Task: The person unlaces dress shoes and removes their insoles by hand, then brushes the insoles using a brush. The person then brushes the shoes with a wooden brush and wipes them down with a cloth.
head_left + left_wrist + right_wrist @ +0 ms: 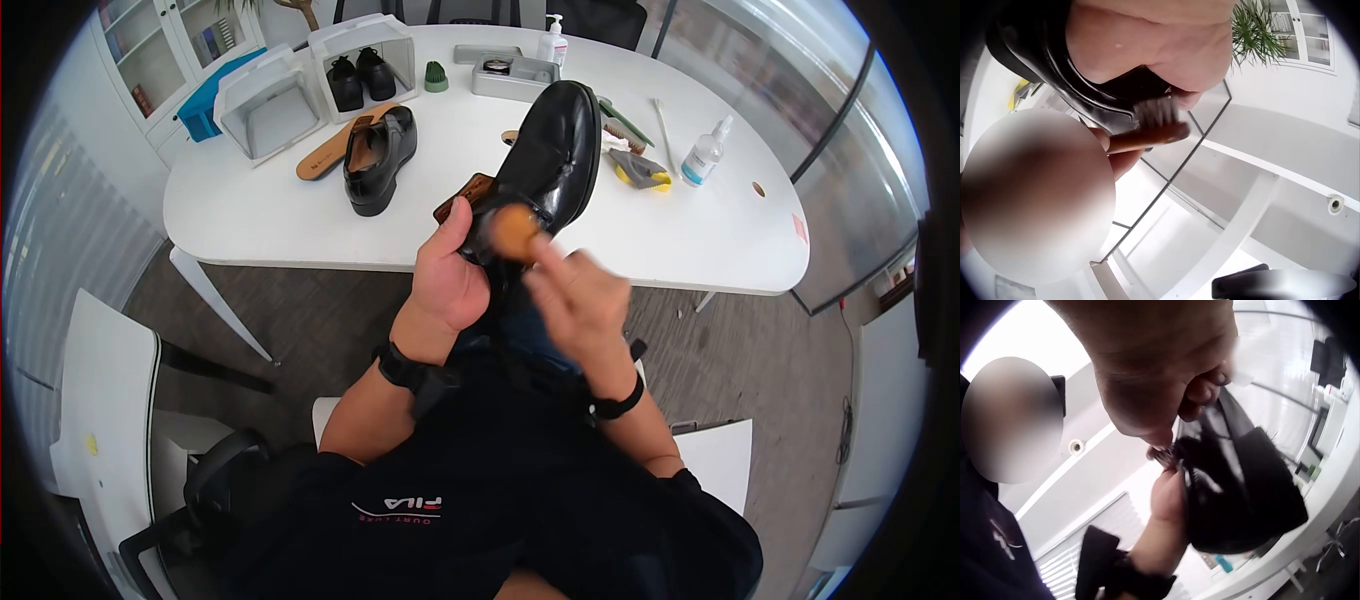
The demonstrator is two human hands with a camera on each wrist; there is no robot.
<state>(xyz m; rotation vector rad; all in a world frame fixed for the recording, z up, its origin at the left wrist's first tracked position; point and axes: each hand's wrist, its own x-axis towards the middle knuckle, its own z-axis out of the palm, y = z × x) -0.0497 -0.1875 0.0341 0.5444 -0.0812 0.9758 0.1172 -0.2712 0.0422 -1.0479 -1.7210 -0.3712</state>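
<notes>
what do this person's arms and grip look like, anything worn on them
The left grip and right grip are bare hands, ungloved. Bare forearms come out of short, dark sleeves. A black left wristband carries a dark, blocky piece; a black right wristband circles the other wrist.

The held shoe (552,140) is glossy black; the brush (514,233) is orange-brown, its blurred bristles (1157,111) seemingly greyish. On the white table (270,222), the other shoe (388,165) is black with a brown lining, the insole (322,158) tan, the cloth (638,169) grey and yellow. The black shirt (460,465) bears white and red lettering.
</notes>
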